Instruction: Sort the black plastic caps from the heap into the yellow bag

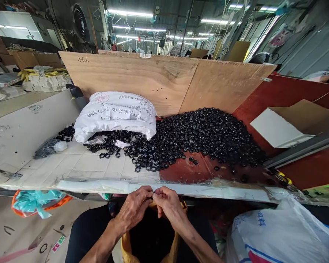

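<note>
My left hand point(134, 206) and my right hand point(168, 204) meet fingertip to fingertip at the bench's front edge. Both are closed in a pinch; whatever lies between the fingers is too small and hidden to name. Below them, between my knees, a yellow bag point(126, 248) stands open with a dark inside. On the bench beyond the hands lies a large heap of small black round parts point(208, 135). Black rings point(145, 159) spill from under a white printed sack point(117, 113) at the left of the heap.
A wooden board point(131, 73) closes the bench's back. An open cardboard box point(285, 128) sits at the right. A clear bag of black parts point(45, 149) lies at the left. On the floor are an orange-rimmed basket point(15, 204) and a big white bag point(263, 233).
</note>
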`<state>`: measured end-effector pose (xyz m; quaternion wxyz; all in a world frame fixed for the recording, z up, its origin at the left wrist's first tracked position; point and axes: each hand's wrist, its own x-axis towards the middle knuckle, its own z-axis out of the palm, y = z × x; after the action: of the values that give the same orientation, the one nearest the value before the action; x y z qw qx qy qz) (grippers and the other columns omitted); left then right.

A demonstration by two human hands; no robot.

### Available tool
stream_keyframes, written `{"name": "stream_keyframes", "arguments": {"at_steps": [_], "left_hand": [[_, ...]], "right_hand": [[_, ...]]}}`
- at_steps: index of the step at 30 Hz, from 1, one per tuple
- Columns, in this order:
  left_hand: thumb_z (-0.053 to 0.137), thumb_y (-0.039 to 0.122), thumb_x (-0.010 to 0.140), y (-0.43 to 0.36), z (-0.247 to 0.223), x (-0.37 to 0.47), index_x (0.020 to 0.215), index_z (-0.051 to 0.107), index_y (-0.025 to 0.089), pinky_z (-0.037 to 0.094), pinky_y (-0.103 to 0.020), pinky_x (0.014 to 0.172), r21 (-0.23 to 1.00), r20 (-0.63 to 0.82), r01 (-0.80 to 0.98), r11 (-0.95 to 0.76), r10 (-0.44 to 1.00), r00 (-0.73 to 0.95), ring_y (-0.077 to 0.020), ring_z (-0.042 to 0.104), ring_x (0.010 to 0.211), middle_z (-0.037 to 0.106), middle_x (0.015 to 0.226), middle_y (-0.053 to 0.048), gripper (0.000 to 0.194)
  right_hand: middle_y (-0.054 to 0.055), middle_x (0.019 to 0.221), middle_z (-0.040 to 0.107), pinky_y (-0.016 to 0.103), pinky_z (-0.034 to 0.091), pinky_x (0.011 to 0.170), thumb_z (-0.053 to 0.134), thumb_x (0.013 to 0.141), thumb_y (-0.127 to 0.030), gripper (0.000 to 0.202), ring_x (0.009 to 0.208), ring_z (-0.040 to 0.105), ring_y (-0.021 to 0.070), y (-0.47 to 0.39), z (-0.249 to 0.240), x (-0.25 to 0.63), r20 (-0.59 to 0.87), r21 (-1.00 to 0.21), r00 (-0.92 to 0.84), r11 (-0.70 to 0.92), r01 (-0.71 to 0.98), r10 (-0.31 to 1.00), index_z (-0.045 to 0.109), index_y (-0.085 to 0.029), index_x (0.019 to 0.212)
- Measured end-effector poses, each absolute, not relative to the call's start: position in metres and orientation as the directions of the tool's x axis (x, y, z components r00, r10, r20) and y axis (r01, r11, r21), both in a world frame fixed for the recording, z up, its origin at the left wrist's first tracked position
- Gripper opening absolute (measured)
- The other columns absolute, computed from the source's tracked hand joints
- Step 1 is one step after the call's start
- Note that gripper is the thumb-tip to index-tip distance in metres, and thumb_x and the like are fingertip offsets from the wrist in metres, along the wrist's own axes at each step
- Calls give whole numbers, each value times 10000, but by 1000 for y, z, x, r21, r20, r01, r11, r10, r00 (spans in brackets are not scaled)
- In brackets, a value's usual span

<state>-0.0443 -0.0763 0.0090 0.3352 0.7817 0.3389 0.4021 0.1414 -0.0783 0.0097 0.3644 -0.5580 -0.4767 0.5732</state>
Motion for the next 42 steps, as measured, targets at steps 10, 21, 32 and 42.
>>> {"name": "stream_keyframes", "arguments": {"at_steps": [10,21,32,42], "left_hand": [[687,154,925,6,4,4,1188,696,149,559,-378,838,614,228,738,-280,958,175,-267,713,878,720,938,-90,263],[647,118,845,2,-15,-1,829,645,200,546,-309,766,721,355,581,-378,921,159,-192,676,811,687,942,-50,84],[724,227,841,6,-10,-11,1115,690,196,583,-303,879,992,73,-117,-42,960,271,-177,728,919,764,995,-39,278],[804,267,805,2,-9,-10,1068,730,184,597,-326,881,987,120,-129,-95,970,210,-188,726,921,739,1058,-58,286]], "right_hand": [[99,1023,693,345,541,811,570,855,-90,392,893,667,247,8,-15,171,366,-555,-139,336,761,920,684,-195,1216],[53,952,667,289,514,663,604,847,-182,257,702,602,166,-4,-12,173,401,-795,-60,380,473,914,676,-194,1094],[30,858,736,289,604,714,738,845,-379,253,771,732,195,-7,-13,168,165,-984,-14,165,67,986,720,-217,1038],[46,940,712,257,577,624,689,884,-372,199,687,682,158,-6,-9,167,259,-952,-15,258,165,966,734,-206,985]]}}
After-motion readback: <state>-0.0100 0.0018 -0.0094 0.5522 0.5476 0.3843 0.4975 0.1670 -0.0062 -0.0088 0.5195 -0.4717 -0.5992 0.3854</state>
